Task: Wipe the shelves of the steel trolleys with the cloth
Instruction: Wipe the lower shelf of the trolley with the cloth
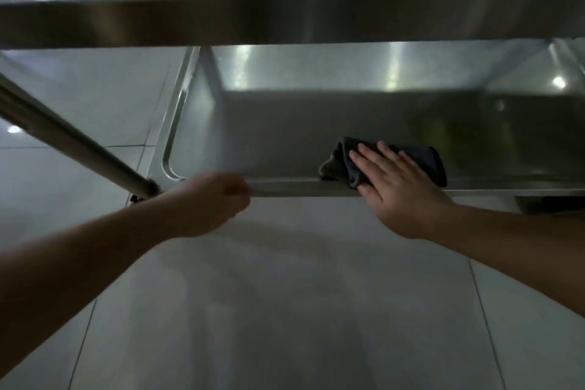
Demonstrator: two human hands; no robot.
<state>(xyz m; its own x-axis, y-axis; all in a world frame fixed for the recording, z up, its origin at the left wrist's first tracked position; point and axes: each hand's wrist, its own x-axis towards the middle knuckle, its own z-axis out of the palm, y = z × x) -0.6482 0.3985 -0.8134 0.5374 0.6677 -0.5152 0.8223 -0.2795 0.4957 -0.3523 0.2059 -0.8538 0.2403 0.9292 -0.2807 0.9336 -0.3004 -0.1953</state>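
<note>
My right hand presses flat, fingers straight, on the dark cloth on the lower shelf; my left hand grips the shelf's front edge.

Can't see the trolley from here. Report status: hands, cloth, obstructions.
Right hand flat, pressing dark grey cloth on the lower steel shelf, near its front edge. Left hand at shelf's front rim, grip unclear. Nothing blocking the shelf.

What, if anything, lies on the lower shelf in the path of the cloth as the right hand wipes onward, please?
Nothing visible does. The right hand presses flat on the dark cloth at the front edge of the lower shelf, whose visible steel surface is bare on both sides. The left hand sits at the front rim, left of the cloth.
</note>
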